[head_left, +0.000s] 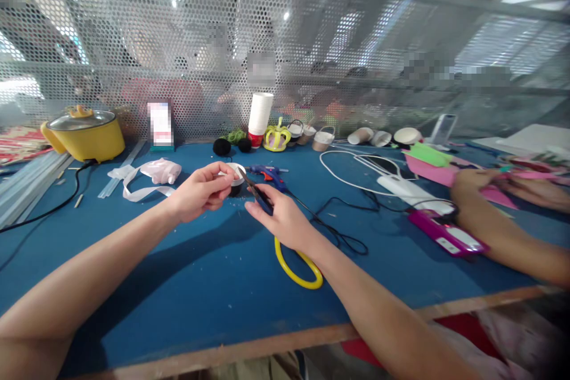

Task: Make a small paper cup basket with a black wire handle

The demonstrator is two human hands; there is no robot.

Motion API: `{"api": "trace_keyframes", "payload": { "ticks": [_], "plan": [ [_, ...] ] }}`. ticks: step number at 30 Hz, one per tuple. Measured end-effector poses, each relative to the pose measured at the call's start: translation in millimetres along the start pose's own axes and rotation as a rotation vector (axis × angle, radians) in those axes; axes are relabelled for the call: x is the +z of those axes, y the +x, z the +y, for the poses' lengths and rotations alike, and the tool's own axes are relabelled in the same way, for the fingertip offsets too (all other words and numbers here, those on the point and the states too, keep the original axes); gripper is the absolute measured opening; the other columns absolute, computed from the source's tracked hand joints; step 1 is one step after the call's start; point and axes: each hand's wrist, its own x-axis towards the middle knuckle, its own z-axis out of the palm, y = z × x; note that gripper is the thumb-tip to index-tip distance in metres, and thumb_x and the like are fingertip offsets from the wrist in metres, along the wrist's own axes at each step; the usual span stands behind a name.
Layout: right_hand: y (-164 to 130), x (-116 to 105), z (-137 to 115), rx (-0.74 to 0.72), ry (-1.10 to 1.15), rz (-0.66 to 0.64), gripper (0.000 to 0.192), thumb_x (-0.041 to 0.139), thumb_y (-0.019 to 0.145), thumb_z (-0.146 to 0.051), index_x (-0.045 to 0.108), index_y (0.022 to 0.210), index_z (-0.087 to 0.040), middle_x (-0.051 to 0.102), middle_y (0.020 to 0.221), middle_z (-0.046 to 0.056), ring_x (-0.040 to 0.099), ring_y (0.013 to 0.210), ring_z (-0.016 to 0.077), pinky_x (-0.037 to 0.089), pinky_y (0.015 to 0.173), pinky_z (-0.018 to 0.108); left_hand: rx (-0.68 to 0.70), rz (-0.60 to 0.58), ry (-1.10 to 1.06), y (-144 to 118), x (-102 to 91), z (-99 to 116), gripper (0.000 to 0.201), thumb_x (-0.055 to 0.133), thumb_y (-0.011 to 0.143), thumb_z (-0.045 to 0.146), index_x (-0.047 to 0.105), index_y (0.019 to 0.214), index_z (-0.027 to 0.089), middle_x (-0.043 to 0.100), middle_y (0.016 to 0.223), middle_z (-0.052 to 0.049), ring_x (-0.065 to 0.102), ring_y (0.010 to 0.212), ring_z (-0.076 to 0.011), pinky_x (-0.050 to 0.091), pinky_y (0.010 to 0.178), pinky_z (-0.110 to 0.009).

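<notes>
My left hand (202, 192) pinches a small paper cup (236, 179) with a white rim and dark body, held just above the blue table (200, 285). My right hand (280, 217) grips a pair of scissors (255, 191) whose dark blades reach up to the cup's rim. The scissors' yellow handle loop (297, 270) hangs below my right wrist. A blue glue gun (269, 174) lies just behind both hands, its black cord running off to the right.
A yellow pot (84, 133) stands far left, with white ribbon (142, 181) near it. A stack of paper cups (259, 116) and small cup crafts line the perforated screen. Another person's hands (485, 187) work at the right beside a pink device (445, 234) and a white power strip (407, 189).
</notes>
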Motion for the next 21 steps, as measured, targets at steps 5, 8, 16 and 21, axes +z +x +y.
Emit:
{"api": "trace_keyframes", "payload": {
  "ticks": [5,8,16,21],
  "plan": [
    [0.4,-0.1,0.7,-0.001,0.008,-0.007,0.027,0.052,0.078,-0.032,0.054,0.099,-0.016,0.064,0.094,0.007,0.06,0.081,0.0184,0.044,0.073,0.03,-0.007,-0.032,-0.035,1.3,-3.5,-2.6,0.019,0.063,0.071,0.03,0.05,0.076,0.018,0.039,0.046,0.007,0.022,0.034,-0.0008,0.013,0.036,-0.015],
    [0.0,-0.7,-0.5,-0.008,0.012,-0.023,0.027,0.051,0.079,-0.032,0.055,0.099,-0.015,0.064,0.093,0.007,0.059,0.081,0.0179,0.044,0.073,0.029,-0.035,-0.074,-0.034,2.3,-5.8,-5.0,0.017,0.062,0.073,0.03,0.05,0.077,0.018,0.039,0.046,0.008,0.021,0.035,-0.0009,0.013,0.036,-0.015],
    [-1.4,-1.2,-2.4,0.03,-0.016,-0.024,0.028,0.049,0.08,-0.034,0.058,0.095,-0.013,0.065,0.081,0.006,0.058,0.07,0.0164,0.042,0.064,0.026,0.113,0.042,0.168,4.3,-0.5,-11.5,0.022,0.061,0.073,0.035,0.051,0.079,0.016,0.046,0.051,0.005,0.034,0.039,-0.0029,0.024,0.038,-0.016],
    [-1.6,-3.4,-3.8,0.043,0.043,-0.091,0.028,0.048,0.081,-0.034,0.06,0.096,-0.013,0.065,0.084,0.005,0.058,0.073,0.0163,0.042,0.065,0.025,0.035,0.006,0.138,2.2,0.5,-7.8,0.025,0.062,0.072,0.037,0.05,0.08,0.016,0.046,0.046,0.006,0.025,0.034,-0.0007,0.015,0.035,-0.015]
  ]
}}
